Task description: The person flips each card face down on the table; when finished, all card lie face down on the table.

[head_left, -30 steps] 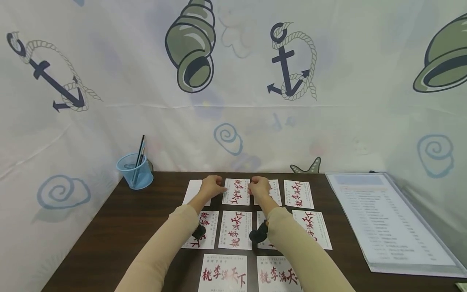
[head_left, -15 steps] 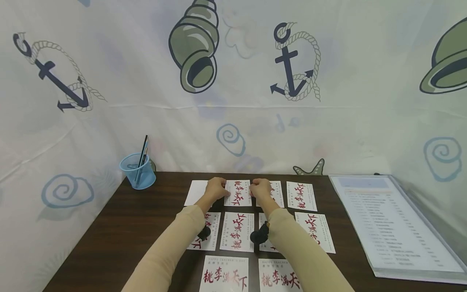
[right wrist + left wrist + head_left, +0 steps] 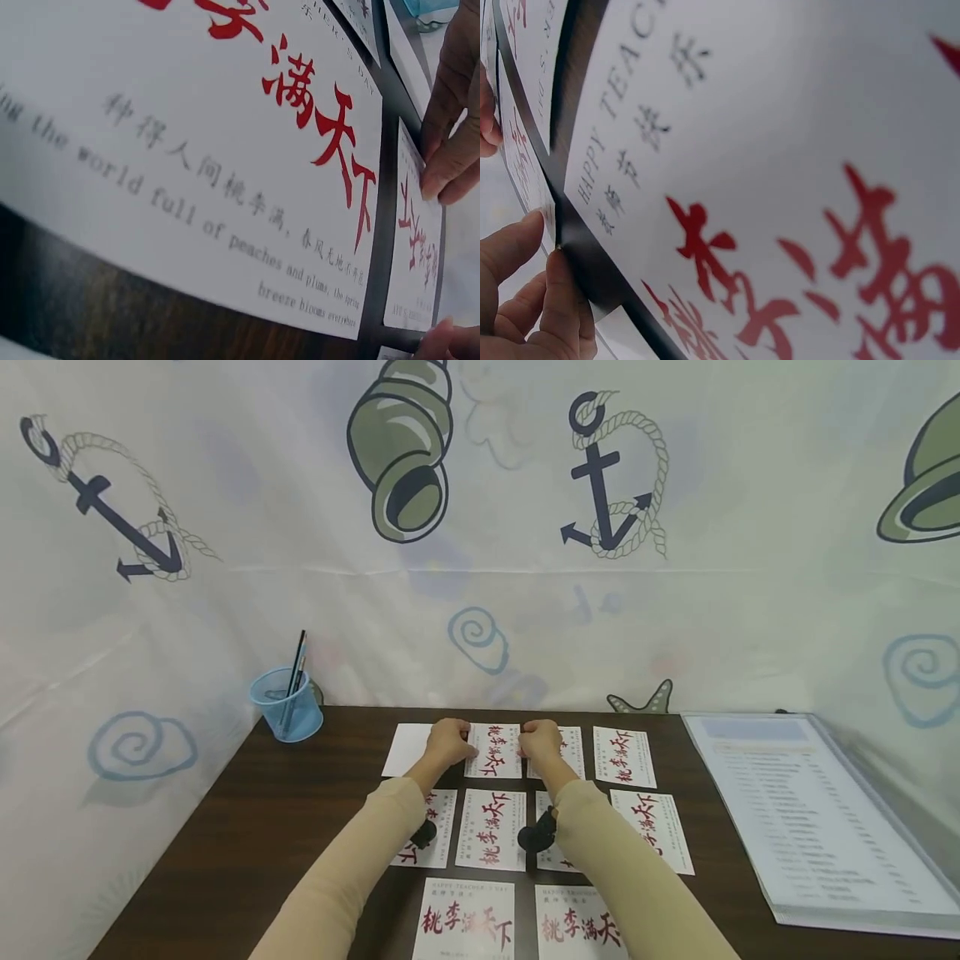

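Note:
A white greeting card (image 3: 493, 750) with red Chinese characters lies in the back row, its lettering upside down from here. My left hand (image 3: 448, 743) pinches its left edge; in the left wrist view the thumb (image 3: 531, 227) lies over the card's corner with the forefinger below. At the opposite edge my right hand (image 3: 542, 743) holds the card with curled fingers, and its fingertips (image 3: 442, 339) show low in the right wrist view. A blank white card (image 3: 405, 748) lies left of my left hand. Another printed card (image 3: 572, 753) is partly behind my right hand.
Several more printed cards stand in rows, such as one in the middle row (image 3: 491, 828) and one in front (image 3: 463, 920). A blue cup (image 3: 287, 706) with pens is at the back left. A sheet in a clear sleeve (image 3: 813, 818) covers the table's right side.
Both hands stay at the same card's edges, and the cards keep their places. The head view has shifted slightly.

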`<state>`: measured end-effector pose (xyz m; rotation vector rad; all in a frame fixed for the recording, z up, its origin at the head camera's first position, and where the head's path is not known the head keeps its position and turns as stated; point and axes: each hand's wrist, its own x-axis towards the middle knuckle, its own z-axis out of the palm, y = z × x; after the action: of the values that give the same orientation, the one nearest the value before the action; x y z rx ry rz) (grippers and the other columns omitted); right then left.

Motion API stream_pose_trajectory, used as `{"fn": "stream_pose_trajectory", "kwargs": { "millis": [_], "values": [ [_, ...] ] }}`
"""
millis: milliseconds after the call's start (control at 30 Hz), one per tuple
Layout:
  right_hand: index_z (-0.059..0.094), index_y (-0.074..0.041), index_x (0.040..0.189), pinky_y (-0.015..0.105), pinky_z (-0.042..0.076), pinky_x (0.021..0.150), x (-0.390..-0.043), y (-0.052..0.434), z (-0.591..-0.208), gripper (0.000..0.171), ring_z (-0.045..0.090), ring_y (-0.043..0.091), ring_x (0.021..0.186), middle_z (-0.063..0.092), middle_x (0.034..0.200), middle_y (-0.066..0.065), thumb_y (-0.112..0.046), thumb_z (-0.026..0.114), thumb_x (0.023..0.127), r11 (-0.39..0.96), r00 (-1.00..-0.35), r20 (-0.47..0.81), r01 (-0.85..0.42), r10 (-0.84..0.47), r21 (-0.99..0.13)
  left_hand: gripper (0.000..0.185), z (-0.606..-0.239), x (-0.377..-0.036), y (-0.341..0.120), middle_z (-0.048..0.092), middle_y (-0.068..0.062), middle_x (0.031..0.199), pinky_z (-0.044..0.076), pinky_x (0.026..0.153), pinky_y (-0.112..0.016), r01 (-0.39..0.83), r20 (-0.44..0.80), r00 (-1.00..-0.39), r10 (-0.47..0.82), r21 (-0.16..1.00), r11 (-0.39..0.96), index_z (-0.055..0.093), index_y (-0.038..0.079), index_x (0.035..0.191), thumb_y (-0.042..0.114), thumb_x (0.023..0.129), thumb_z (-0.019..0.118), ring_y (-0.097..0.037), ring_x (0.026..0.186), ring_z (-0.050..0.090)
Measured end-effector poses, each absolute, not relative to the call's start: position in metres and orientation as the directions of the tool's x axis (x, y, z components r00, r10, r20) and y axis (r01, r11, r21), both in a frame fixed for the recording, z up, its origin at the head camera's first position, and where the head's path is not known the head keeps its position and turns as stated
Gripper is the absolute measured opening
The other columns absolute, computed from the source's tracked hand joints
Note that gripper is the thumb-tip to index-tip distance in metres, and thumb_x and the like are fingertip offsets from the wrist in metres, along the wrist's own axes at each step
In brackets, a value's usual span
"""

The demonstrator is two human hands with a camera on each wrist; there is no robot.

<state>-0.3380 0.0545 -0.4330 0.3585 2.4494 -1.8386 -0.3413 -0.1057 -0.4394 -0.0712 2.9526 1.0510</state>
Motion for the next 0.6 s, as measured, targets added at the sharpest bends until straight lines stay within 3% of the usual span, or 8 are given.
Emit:
{"fn": "stream_pose_trajectory", "kwargs": {
  "millis": [233,600],
  "values": [
    [0.058,0.008,0.120,0.026,0.054,0.061,-0.3391,0.0570,-0.4301,0.032,0.066,0.028,0.078,0.061,0.112,0.027,0.006,0.053,0.089,0.194,-0.972,-0.167,0.198,0.164,-0.961,0.051,-0.4392,-0.3422,-0.1086,0.064,-0.015,0.108,0.047,0.089,-0.039,-0.025,-0.003,-1.000,-0.029,0.615,0.788,0.061,-0.002,0.120,0.008,0.073,0.078,-0.026,0.096,0.057],
    [0.061,0.007,0.116,0.021,0.049,0.055,-0.3419,0.0542,-0.4338,0.031,0.052,0.012,0.061,0.060,0.114,0.026,0.007,0.053,0.086,0.186,-0.966,-0.206,0.233,0.157,-0.954,0.050,-0.4400,-0.3382,-0.1088,0.064,-0.015,0.110,0.046,0.092,-0.039,-0.039,-0.013,-0.999,-0.040,0.624,0.781,0.061,-0.002,0.121,0.009,0.075,0.077,-0.025,0.098,0.057]
  ]
}}
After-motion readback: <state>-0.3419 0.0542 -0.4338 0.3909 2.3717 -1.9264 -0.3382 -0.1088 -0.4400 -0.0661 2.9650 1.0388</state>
